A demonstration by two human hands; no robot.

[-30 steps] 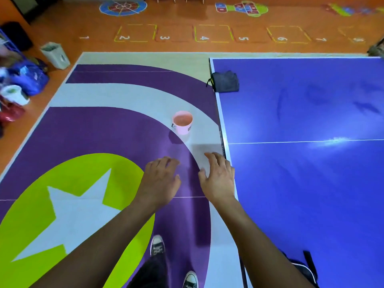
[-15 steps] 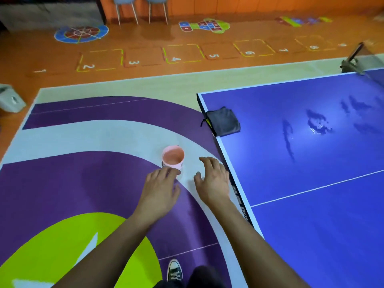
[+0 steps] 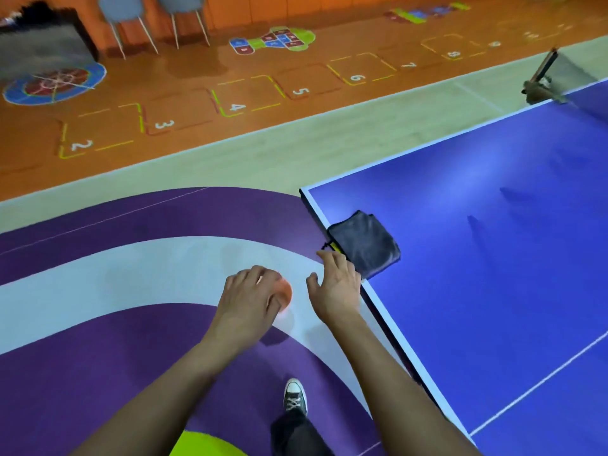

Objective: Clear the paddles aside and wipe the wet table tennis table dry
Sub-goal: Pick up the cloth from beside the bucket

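The blue table tennis table [image 3: 477, 258] fills the right side, with dark wet streaks [image 3: 475, 227] on its surface. A folded dark grey cloth [image 3: 367, 243] lies on the table's near-left corner edge. My right hand [image 3: 335, 284] hovers open just left of the cloth, fingertips close to its edge. My left hand [image 3: 248, 297] is stretched out open above a pink cup [image 3: 284, 296] that stands on the floor, hiding most of it. No paddles are in view.
The net post [image 3: 543, 77] stands at the table's far right edge. Two chairs [image 3: 154, 14] sit by the orange wall. The floor has a purple and white mat [image 3: 131, 274] and hopscotch markings [image 3: 237, 106]. My shoe [image 3: 294, 396] is below.
I have moved forward along the table's end. Both hands advanced: the right one is now beside the grey cloth, the left one over the pink cup.
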